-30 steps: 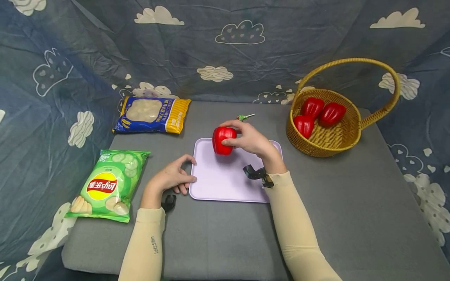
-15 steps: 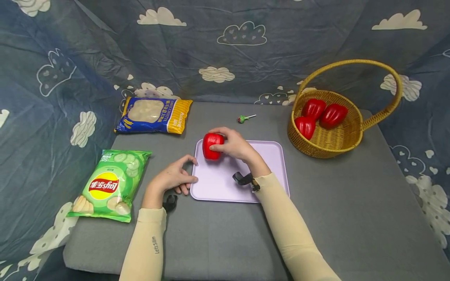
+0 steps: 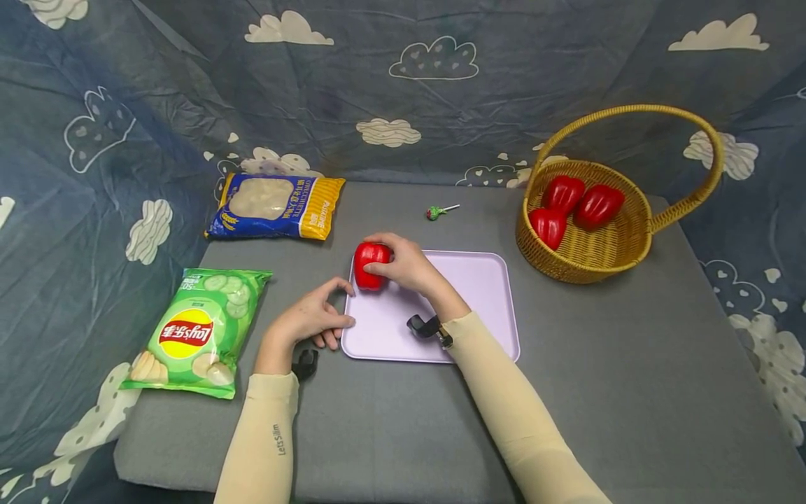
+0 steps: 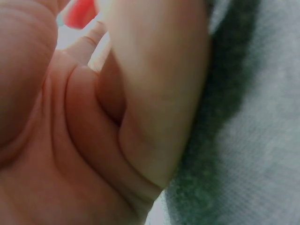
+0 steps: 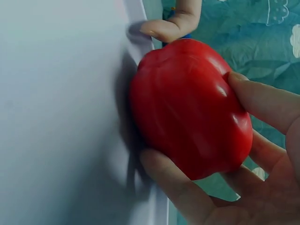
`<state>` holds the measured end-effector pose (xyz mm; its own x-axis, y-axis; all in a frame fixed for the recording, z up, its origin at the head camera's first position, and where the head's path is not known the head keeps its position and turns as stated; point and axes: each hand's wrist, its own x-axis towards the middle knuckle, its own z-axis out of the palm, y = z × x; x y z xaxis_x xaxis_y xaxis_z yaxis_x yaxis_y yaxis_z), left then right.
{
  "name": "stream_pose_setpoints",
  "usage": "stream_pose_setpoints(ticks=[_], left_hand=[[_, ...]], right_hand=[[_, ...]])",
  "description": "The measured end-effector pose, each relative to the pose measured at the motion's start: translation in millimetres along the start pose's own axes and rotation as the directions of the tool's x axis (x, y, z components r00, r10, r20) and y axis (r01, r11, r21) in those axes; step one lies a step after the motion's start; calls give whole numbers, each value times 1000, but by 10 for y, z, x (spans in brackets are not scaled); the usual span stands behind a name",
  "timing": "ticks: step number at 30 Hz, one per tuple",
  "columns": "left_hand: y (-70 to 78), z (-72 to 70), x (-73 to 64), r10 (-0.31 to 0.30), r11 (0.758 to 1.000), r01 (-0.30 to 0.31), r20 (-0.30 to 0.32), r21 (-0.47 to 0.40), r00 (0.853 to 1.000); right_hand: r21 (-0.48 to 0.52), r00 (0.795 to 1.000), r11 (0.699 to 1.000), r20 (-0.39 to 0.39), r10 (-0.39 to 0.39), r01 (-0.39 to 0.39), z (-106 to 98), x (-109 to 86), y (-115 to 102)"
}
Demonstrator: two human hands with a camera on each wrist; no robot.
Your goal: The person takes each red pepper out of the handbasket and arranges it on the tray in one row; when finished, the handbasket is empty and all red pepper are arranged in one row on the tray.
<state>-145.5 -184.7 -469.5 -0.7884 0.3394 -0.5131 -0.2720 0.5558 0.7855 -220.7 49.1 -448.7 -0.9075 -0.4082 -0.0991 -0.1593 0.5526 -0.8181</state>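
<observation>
My right hand [image 3: 406, 264] grips a glossy red bell pepper [image 3: 370, 266] over the far left corner of a pale purple tray [image 3: 478, 280]. In the right wrist view, fingers and thumb wrap the bell pepper [image 5: 190, 110], which sits close over the tray's rim [image 5: 161, 206]. My left hand [image 3: 305, 315] holds the tray's left edge, with index finger and thumb bent onto the rim and the other fingers curled beside it. Left wrist view: the palm [image 4: 84, 140] fills most of the picture, and a blurred bit of red [image 4: 79, 13] shows beyond it.
A wicker basket [image 3: 592, 255] with a tall handle stands at the right, holding 3 red bell peppers [image 3: 598, 206]. Behind the tray lies a lollipop [image 3: 434, 213]. On the left are a pasta bag [image 3: 271, 206] and a green bag of chips [image 3: 195, 332].
My right hand has carried the bell pepper leftward and slightly toward me, to the tray's far left corner. The left hand keeps its place at the tray's edge.
</observation>
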Motion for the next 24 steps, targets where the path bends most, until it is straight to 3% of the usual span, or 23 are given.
stream_pose_setpoints(ticks=[12, 24], left_hand=[[-2, -6, -8, 13, 1000, -13, 12, 1, 1000], [-9, -16, -26, 41, 999, -39, 58, -30, 997]], right_hand=[[8, 1000, 1000, -7, -5, 5, 88, 6, -25], [90, 998, 994, 17, 58, -59, 66, -2, 9]])
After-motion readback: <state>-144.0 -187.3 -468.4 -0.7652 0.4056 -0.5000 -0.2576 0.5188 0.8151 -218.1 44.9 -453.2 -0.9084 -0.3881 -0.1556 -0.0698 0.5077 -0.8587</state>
